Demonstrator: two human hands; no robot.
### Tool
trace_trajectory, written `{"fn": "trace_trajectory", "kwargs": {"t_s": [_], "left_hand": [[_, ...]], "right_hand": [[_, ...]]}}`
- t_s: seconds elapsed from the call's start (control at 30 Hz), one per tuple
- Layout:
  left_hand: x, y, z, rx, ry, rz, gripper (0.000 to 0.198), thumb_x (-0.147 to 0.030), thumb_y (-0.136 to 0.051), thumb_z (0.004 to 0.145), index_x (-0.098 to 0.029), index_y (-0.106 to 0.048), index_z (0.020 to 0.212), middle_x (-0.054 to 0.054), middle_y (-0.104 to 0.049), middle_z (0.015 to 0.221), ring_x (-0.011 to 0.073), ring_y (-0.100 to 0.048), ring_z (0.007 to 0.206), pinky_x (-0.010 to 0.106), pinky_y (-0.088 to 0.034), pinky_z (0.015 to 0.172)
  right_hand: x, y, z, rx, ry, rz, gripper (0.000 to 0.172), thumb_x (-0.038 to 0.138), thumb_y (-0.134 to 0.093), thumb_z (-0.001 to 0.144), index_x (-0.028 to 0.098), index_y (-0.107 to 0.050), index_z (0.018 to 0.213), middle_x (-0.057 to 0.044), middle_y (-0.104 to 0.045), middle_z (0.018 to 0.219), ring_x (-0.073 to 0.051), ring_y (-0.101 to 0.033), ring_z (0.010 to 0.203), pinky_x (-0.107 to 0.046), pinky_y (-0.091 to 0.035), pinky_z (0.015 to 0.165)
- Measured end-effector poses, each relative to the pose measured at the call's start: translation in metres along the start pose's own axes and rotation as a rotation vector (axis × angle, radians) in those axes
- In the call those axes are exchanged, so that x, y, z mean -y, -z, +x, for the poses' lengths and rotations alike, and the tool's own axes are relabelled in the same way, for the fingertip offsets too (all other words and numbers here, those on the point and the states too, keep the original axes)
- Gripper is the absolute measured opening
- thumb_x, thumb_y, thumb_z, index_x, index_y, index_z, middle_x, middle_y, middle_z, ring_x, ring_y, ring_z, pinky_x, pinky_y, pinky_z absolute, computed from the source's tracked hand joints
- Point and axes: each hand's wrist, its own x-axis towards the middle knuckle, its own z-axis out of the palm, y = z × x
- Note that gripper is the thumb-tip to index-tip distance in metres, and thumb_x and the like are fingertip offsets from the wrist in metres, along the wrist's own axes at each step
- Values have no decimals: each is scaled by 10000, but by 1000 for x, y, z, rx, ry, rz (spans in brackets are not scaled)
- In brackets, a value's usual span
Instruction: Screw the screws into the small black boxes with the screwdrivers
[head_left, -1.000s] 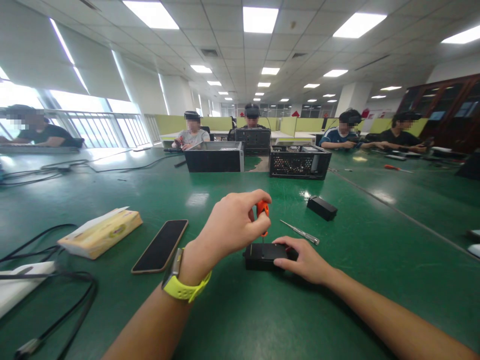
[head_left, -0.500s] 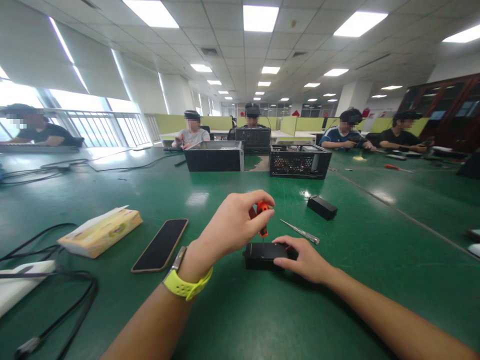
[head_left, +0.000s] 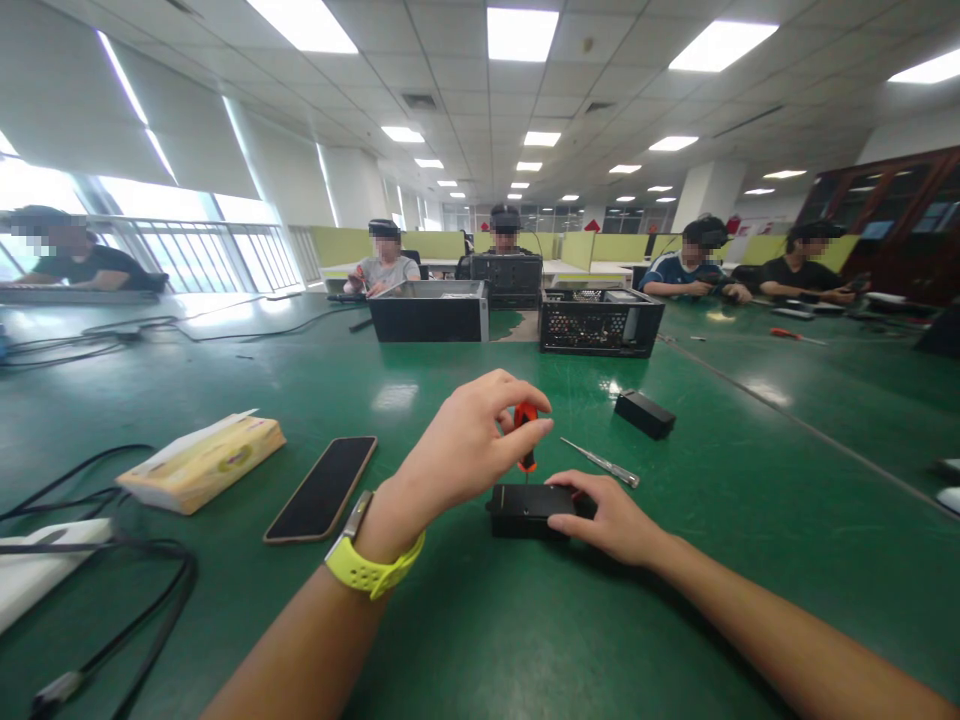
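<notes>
My left hand (head_left: 469,445) pinches the orange handle of a small screwdriver (head_left: 526,432), which stands upright with its tip on a small black box (head_left: 523,510) on the green table (head_left: 480,620). A yellow-green watch band circles that wrist. My right hand (head_left: 609,517) lies over the right end of the black box, fingers curled on its top and side, holding it down.
A silver screwdriver (head_left: 600,463) and a second black box (head_left: 643,414) lie beyond my hands. A phone (head_left: 321,488), a tissue pack (head_left: 201,462) and black cables (head_left: 112,560) are at the left. Two open computer cases (head_left: 517,315) stand farther back. Several people sit around the far side.
My left fingers have shifted round the orange handle, with the thumb and forefinger now higher and farther over it. The right hand and the box have stayed put.
</notes>
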Motion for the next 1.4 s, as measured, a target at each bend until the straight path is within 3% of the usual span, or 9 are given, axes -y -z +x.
{"fn": "trace_trajectory", "kwargs": {"t_s": [0.1,0.27,0.4,0.77,1.13,1.4], "left_hand": [[0,0,0,-2,6,43,112,-222,-582,848,-194,-671,910,19,-619,872,128,-567,722,259,-443,678],[-1,-1,-1,16,42,-10,259,-183,-579,824,-215,-588,1081,-4,-650,889,126,-598,725,246,-468,664],[-2,0,-2,28,47,-41,203,-140,-548,811,-200,-602,998,-4,-657,880,132,-622,760,237,-491,673],[-4,-2,-2,44,6,-102,297,-48,-499,743,-188,-600,985,6,-635,936,131,-596,798,246,-496,721],[-2,-5,-2,50,21,-148,80,-126,-548,817,-180,-542,876,3,-637,885,127,-597,753,264,-493,724],[0,-7,-2,64,18,-216,241,-59,-529,773,-187,-531,977,-4,-609,905,122,-598,789,251,-512,741]], "right_hand": [[0,0,0,1,1,1,368,388,-672,801,183,-636,1104,-41,-691,972,-200,-623,850,-304,-474,774],[-1,0,0,1,-7,-5,372,394,-675,796,185,-637,1101,-47,-692,995,-209,-624,875,-313,-474,790],[0,0,0,4,-8,-1,366,394,-672,798,184,-637,1095,-48,-693,988,-209,-627,869,-314,-477,791],[2,1,0,3,-6,-1,358,379,-675,801,182,-637,1097,-42,-696,969,-201,-626,848,-304,-470,775],[-1,-1,1,0,-5,8,355,362,-677,806,181,-632,1108,-36,-690,973,-196,-622,852,-298,-465,776],[-1,-1,-1,4,-16,-1,357,371,-683,801,180,-631,1098,-27,-686,936,-191,-616,823,-292,-460,755]]}}
